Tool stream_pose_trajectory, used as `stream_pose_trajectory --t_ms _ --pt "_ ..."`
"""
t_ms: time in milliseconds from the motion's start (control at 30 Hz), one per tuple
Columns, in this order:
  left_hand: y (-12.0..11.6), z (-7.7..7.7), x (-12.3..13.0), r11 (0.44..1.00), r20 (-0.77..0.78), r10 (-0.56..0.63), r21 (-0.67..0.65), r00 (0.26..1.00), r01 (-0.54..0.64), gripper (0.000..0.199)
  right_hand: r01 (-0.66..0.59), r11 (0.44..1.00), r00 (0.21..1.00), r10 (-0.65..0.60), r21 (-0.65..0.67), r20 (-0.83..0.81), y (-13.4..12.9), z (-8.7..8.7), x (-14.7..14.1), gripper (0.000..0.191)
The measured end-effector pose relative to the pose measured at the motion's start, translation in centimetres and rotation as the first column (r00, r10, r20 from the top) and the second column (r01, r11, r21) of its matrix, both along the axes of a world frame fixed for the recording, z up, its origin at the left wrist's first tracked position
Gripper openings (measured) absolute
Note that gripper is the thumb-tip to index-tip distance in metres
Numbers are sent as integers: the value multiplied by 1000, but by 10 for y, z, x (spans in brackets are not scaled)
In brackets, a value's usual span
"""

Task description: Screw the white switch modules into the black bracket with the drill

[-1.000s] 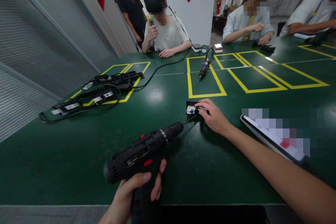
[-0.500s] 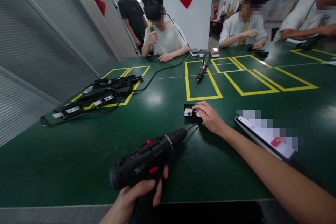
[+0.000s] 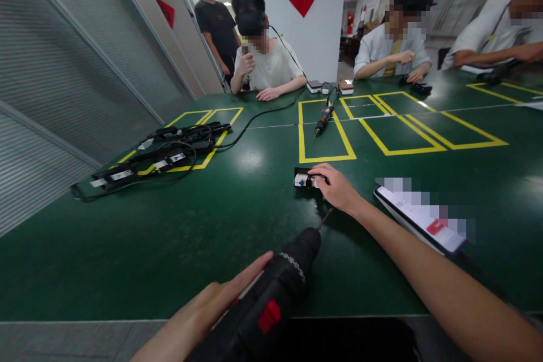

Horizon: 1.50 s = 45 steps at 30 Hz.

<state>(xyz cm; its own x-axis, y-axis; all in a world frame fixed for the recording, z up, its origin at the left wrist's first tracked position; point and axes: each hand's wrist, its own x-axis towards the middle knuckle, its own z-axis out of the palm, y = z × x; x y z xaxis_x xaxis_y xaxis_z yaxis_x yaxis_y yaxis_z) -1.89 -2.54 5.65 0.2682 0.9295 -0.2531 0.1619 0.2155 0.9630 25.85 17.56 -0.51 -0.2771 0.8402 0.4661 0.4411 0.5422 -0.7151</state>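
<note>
A black power drill (image 3: 271, 294) with red parts is held at the lower middle of the head view by my left hand (image 3: 212, 305), one finger stretched along its body. Its thin bit points up and right, its tip a little below my right wrist. My right hand (image 3: 335, 185) has its fingers closed on the right end of a small black and white block (image 3: 302, 180), which rests on the green table (image 3: 127, 254). A blue bit shows on the block's left part. My right fingertips partly cover the block.
A phone (image 3: 419, 220) lies right of my right forearm. Black power strips (image 3: 161, 158) and cables are at the left. Another tool (image 3: 323, 123) lies inside yellow tape beyond my right hand. Several people are across the table, one person (image 3: 269, 62) directly opposite.
The drill has turned and moved right and down, its bit now pointing more steeply upward. My left hand now shows a finger along the drill body. My right hand stays on the block.
</note>
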Motion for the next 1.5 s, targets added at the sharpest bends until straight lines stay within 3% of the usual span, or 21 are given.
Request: stream_pose_trajectory --t_ms 33,100,200,267,367,433,567,633,733,833,900,1000,1100,1200,1333,1500 --pt "-1 7 0 991 -185 -115 52 976 126 71 2 1000 1000 -2 -4 1 0 0 0 28" --pt "-1 20 6 917 -501 -273 124 821 380 75 2 1000 1000 -2 -12 5 0 0 2 28" --pt "10 28 24 781 -739 -302 170 602 600 79 -6 1000 1000 6 -15 25 1 2 2 28" --pt "23 25 37 708 -800 -264 218 538 672 82 -8 1000 998 9 -20 55 1 5 2 28" --pt "45 15 53 591 -827 -142 371 544 717 85 -11 1000 992 15 -29 123 3 10 2 28" --pt "57 7 63 530 -862 -53 403 504 746 86 -23 999 985 27 -26 172 4 14 3 27" --pt "73 0 85 503 -947 -34 261 321 824 95 -90 995 944 100 -48 315 8 24 6 33" --pt "80 1 97 502 -954 -84 210 288 839 99 -124 989 909 145 -79 392 10 30 6 40" --pt "88 7 110 510 -944 -157 174 290 842 101 -138 982 864 181 -125 471 13 38 4 42" --pt "94 12 117 528 -900 -316 95 299 844 98 -141 979 843 198 -149 501 14 41 -1 39" --pt "97 15 117 546 -860 -403 49 314 836 91 -138 981 852 186 -134 489 13 39 -3 38" --pt "103 18 109 547 -827 -435 70 355 834 85 -127 990 890 143 -66 432 9 31 -3 38" --pt "121 20 95 489 -816 -314 299 486 819 68 -144 989 927 142 -20 346 6 24 -1 38" --pt "153 10 82 436 -739 -6 604 673 667 53 -153 986 949 165 -64 268 4 22 1 38" --pt "192 -24 74 384 -709 116 678 695 627 52 -110 990 966 126 -84 225 4 24 2 37" --pt "204 -56 76 299 -711 190 698 677 650 38 -106 992 964 119 -64 236 2 24 1 32"
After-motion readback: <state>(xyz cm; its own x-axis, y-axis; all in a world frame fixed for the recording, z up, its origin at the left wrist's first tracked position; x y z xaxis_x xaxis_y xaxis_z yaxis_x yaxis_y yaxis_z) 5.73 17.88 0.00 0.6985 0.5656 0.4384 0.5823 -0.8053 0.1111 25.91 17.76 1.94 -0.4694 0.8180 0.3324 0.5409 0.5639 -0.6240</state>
